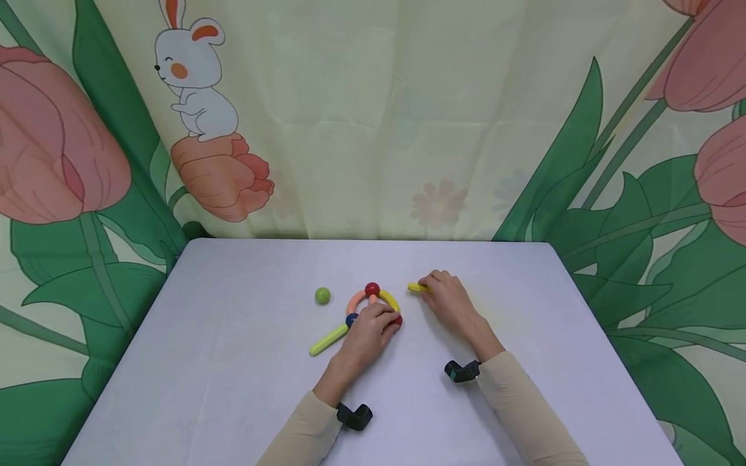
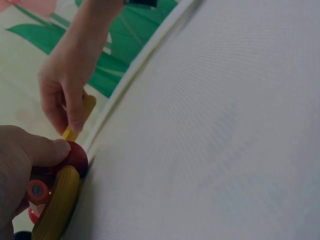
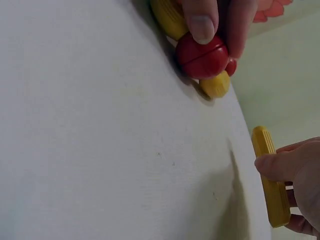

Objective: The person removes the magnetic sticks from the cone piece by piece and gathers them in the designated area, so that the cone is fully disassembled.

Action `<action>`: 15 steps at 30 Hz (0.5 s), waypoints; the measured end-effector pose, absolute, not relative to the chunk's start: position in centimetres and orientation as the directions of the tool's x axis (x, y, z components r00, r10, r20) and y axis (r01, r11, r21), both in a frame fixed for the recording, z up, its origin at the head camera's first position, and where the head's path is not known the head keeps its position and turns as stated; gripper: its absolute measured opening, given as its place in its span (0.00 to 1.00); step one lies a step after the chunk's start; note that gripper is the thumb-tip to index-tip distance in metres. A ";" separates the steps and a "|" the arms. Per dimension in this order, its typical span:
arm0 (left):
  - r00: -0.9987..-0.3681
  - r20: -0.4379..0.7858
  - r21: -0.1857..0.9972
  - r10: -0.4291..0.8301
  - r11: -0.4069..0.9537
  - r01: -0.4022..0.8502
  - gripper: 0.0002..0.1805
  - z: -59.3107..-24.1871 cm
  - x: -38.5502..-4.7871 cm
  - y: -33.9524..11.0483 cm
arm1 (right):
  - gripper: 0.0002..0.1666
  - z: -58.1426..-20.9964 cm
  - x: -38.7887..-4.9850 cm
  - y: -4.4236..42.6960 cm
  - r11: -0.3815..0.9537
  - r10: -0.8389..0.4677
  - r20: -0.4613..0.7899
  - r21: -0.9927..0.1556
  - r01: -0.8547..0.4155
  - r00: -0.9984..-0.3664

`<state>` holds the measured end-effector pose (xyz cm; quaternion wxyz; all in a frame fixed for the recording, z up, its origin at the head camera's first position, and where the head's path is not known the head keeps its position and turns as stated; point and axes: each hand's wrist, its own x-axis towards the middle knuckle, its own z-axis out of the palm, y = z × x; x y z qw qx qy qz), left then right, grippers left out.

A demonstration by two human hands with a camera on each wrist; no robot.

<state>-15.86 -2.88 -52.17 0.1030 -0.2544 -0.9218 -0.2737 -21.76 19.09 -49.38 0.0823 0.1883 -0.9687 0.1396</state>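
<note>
Left of the left hand (image 1: 368,331), only the head view shows a green ball (image 1: 322,296); a lime stick (image 1: 328,340) lies nearer. That hand's bent fingers pinch a red ball (image 3: 202,59), its groove visible only from the right wrist. Farther right, the right hand (image 1: 450,303) pinches a yellow stick (image 3: 273,192), mostly covered in the head view.

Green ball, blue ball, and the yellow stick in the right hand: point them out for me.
Green ball (image 1: 322,296): head view, middle of its visible surface.
Blue ball (image 1: 351,319): head view, on its exposed part.
Yellow stick (image 3: 274,195): right wrist view, on its long side, near mid-length.
</note>
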 end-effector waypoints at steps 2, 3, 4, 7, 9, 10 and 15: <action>-0.849 0.332 0.452 0.410 0.721 0.525 0.16 -52.2 -15.9 -2.9 | 0.15 -49.4 -22.6 19.1 0.889 -0.347 0.215 -0.234 -0.393 -0.913; -0.849 0.334 0.452 0.410 0.721 0.525 0.16 -52.2 -15.9 -2.9 | 0.15 -49.4 -23.1 19.1 0.889 -0.349 0.215 -0.232 -0.395 -0.912; -0.848 0.336 0.453 0.409 0.719 0.527 0.16 -52.2 -15.9 -2.9 | 0.14 -49.4 -23.5 19.2 0.890 -0.351 0.215 -0.227 -0.396 -0.911; -0.845 0.342 0.455 0.410 0.715 0.531 0.16 -52.3 -15.9 -2.9 | 0.15 -49.6 -24.7 19.4 0.893 -0.346 0.213 -0.222 -0.390 -0.914; -0.844 0.344 0.458 0.411 0.712 0.533 0.16 -52.3 -15.9 -2.8 | 0.15 -49.8 -25.5 19.6 0.900 -0.337 0.207 -0.217 -0.379 -0.918; -0.843 0.345 0.460 0.412 0.709 0.535 0.16 -52.3 -15.9 -2.8 | 0.15 -50.0 -25.9 19.7 0.903 -0.332 0.200 -0.214 -0.371 -0.922; -0.843 0.350 0.466 0.409 0.704 0.535 0.17 -52.3 -15.9 -2.9 | 0.15 -50.4 -27.6 19.9 0.916 -0.312 0.174 -0.206 -0.345 -0.934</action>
